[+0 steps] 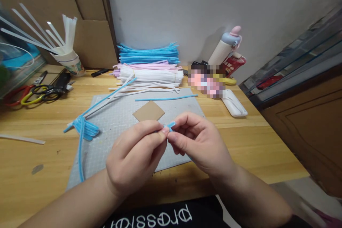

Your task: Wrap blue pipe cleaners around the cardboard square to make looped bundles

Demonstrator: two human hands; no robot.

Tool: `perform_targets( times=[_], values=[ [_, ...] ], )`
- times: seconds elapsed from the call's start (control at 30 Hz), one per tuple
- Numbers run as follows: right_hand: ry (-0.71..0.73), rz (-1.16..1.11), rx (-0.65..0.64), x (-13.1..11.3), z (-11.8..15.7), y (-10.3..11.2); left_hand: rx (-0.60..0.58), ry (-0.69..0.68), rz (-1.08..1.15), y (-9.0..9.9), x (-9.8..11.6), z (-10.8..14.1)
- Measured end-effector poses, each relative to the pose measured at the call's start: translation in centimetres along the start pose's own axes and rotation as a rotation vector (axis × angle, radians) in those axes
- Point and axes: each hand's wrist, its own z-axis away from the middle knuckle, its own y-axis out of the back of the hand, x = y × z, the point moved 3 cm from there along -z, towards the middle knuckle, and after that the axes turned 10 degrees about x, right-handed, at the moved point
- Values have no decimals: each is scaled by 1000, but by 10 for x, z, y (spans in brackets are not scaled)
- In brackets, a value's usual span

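Note:
Pinched between the fingertips of both hands is a short, bent piece of blue pipe cleaner (171, 125). My left hand (137, 151) is closed on it from the left, with most of the piece hidden by the fingers. From the right, my right hand (199, 140) grips the same piece between thumb and forefinger. Just beyond the hands a square of brown cardboard (148, 111) lies on the grey cutting mat (112, 112). To the left rests a bundle of folded blue pipe cleaners (86, 128) with long stems. A single straight blue pipe cleaner (166, 98) lies behind the cardboard.
Blue pipe cleaners (148, 54) and white pipe cleaners (151, 74) are piled against the wall. Scissors (40, 92) and a cup of white sticks (68, 60) stand at the left. A bottle (221, 51) and a white device (234, 103) are at the right, near the table edge.

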Motion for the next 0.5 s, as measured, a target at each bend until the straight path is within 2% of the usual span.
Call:
perform_targets(
  times=[0.17, 0.33, 0.43, 0.5],
  values=[
    [-91, -84, -25, 5, -1, 2, -6, 47, 52, -1, 0, -2],
    [-157, -181, -75, 9, -5, 2, -42, 213, 161, -5, -5, 2],
    [-157, -184, -85, 9, -6, 3, -61, 321, 280, -9, -8, 3],
    [-112, -124, -70, 7, -7, 5, -109, 298, 339, -10, -10, 0]
  ],
)
